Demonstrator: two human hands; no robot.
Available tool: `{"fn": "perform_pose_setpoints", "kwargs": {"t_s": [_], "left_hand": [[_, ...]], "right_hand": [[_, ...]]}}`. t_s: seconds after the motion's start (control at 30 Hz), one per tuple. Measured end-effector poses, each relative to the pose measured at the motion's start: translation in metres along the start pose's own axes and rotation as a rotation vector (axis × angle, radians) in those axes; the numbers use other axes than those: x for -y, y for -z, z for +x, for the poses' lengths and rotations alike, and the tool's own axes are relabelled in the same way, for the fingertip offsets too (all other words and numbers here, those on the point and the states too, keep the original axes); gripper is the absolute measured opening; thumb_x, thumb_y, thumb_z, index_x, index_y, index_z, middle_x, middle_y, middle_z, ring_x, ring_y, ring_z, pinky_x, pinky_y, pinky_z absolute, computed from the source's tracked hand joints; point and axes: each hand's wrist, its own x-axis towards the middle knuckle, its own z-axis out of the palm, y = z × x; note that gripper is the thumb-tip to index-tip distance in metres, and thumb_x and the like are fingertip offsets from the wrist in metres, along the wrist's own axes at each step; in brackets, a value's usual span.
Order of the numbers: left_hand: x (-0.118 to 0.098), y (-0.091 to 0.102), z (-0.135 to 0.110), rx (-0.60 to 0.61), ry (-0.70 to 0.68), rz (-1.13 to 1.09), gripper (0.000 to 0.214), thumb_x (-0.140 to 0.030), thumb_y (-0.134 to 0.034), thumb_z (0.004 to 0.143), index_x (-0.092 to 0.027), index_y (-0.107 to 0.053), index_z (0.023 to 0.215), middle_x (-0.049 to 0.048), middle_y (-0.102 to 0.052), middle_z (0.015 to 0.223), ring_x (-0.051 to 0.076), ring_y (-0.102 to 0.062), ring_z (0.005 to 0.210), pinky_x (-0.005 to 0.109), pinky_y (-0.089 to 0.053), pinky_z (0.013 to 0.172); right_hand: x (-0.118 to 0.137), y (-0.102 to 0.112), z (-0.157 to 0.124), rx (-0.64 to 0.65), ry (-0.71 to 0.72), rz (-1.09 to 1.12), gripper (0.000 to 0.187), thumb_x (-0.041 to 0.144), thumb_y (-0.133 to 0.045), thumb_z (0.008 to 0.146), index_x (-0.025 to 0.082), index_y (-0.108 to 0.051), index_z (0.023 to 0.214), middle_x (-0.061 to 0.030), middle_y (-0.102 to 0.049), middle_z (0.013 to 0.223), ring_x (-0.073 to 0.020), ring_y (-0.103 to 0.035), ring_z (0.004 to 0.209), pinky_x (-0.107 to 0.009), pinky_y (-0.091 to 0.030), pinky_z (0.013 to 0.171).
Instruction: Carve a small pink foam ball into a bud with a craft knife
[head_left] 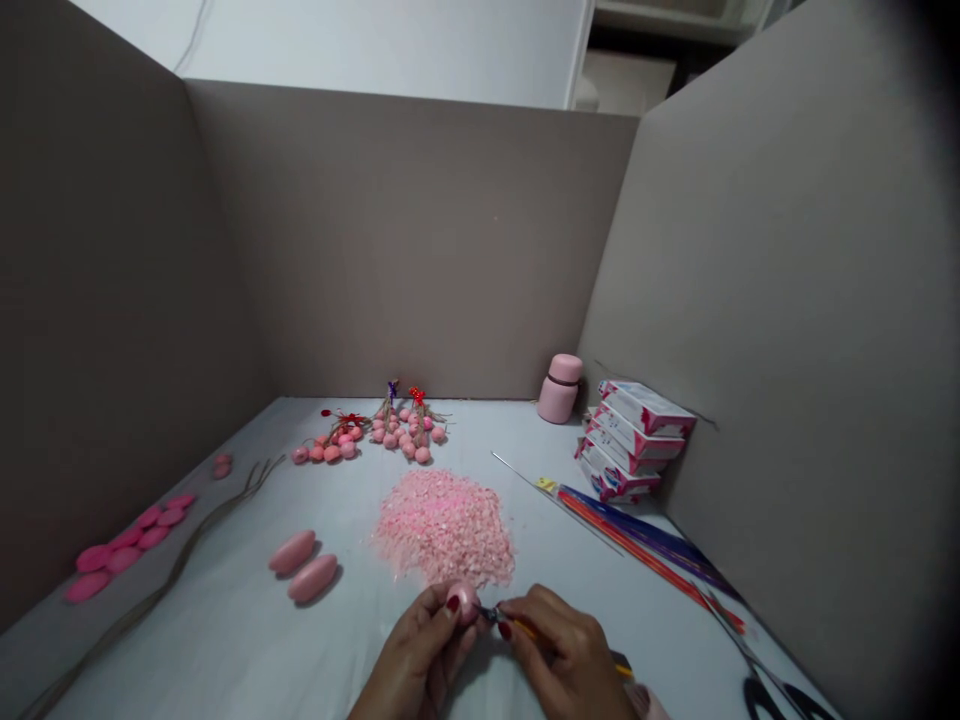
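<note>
In the head view, my left hand [420,640] is closed around a small, smooth, rounded pink piece [463,598], holding it just in front of the pile of pink shavings [448,525]. My right hand [562,645] pinches a slim carving tool [525,628] with a yellow-orange handle and a dark metal front end. Its tip meets the right side of the pink piece; the blade's exact shape is too small to tell. To the left, two longer pink oval pieces [313,578] lie side by side on the white surface.
Bright pink flat ovals [124,555] and long brown stems [176,570] lie left. Bunches of pink balls [405,435] sit at the back. On the right are a pink flask [560,388], stacked boxes [634,440], red and blue strips [637,545] and scissors [750,655]. Grey panels [412,240] enclose three sides.
</note>
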Motion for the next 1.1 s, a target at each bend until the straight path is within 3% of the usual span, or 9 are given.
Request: {"fn": "perform_pose_setpoints", "kwargs": {"t_s": [0.1, 0.2, 0.37, 0.77, 0.9, 1.03, 1.1], "left_hand": [[0.002, 0.002, 0.000, 0.005, 0.008, -0.007, 0.018, -0.012, -0.080, 0.060, -0.014, -0.071, 0.076, 0.0019, -0.073, 0.068, 0.012, -0.069, 0.065, 0.019, -0.054, 0.062], [0.005, 0.002, 0.000, -0.023, 0.000, -0.036, 0.025, -0.011, -0.081, 0.059, -0.016, -0.073, 0.082, 0.0027, -0.076, 0.075, 0.011, -0.069, 0.070, 0.019, -0.054, 0.067], [0.007, 0.001, -0.001, 0.028, 0.031, -0.013, 0.021, -0.014, -0.081, 0.059, -0.015, -0.074, 0.079, 0.0009, -0.075, 0.072, 0.008, -0.069, 0.067, 0.014, -0.052, 0.066], [0.011, 0.006, 0.003, 0.025, -0.027, 0.018, 0.022, -0.018, -0.082, 0.057, -0.014, -0.073, 0.077, 0.0030, -0.073, 0.072, 0.012, -0.066, 0.069, 0.020, -0.050, 0.072], [0.011, 0.002, 0.002, 0.050, -0.073, 0.055, 0.018, -0.021, -0.080, 0.059, -0.013, -0.072, 0.074, 0.0031, -0.071, 0.070, 0.012, -0.064, 0.068, 0.022, -0.049, 0.073], [0.015, 0.002, 0.003, 0.135, -0.110, 0.114, 0.026, -0.029, -0.082, 0.056, -0.015, -0.072, 0.075, 0.0015, -0.068, 0.064, 0.014, -0.063, 0.067, 0.025, -0.048, 0.071], [0.016, 0.004, 0.005, 0.119, -0.137, 0.127, 0.026, -0.031, -0.082, 0.056, -0.015, -0.072, 0.074, 0.0005, -0.066, 0.064, 0.014, -0.062, 0.068, 0.028, -0.048, 0.076]], "right_hand": [[0.001, 0.001, 0.000, -0.003, 0.016, 0.008, 0.018, 0.026, -0.046, 0.089, 0.021, -0.063, 0.087, -0.0023, -0.061, 0.069, -0.0143, -0.060, 0.063, -0.021, -0.044, 0.056], [0.002, 0.001, 0.000, 0.005, 0.049, 0.004, 0.017, 0.025, -0.047, 0.089, 0.021, -0.063, 0.090, -0.0022, -0.060, 0.070, -0.0140, -0.059, 0.064, -0.021, -0.044, 0.057], [0.001, 0.000, 0.000, 0.017, 0.073, -0.025, 0.017, 0.022, -0.047, 0.088, 0.021, -0.063, 0.091, -0.0017, -0.059, 0.069, -0.0137, -0.059, 0.063, -0.020, -0.042, 0.055], [0.001, -0.002, -0.001, 0.031, 0.063, -0.103, 0.020, 0.023, -0.043, 0.090, 0.020, -0.063, 0.092, -0.0036, -0.060, 0.071, -0.0143, -0.059, 0.062, -0.021, -0.043, 0.055], [-0.002, -0.004, 0.000, 0.017, 0.028, -0.092, 0.020, 0.024, -0.044, 0.090, 0.021, -0.063, 0.091, -0.0031, -0.060, 0.071, -0.0145, -0.060, 0.064, -0.021, -0.042, 0.055], [-0.009, -0.001, 0.005, -0.048, -0.134, -0.076, 0.023, 0.028, -0.044, 0.091, 0.021, -0.064, 0.082, -0.0028, -0.062, 0.073, -0.0160, -0.062, 0.068, -0.023, -0.044, 0.060], [-0.011, 0.001, 0.007, -0.088, -0.175, -0.055, 0.024, 0.030, -0.044, 0.092, 0.021, -0.064, 0.082, -0.0030, -0.063, 0.074, -0.0166, -0.063, 0.070, -0.024, -0.045, 0.064]]}}
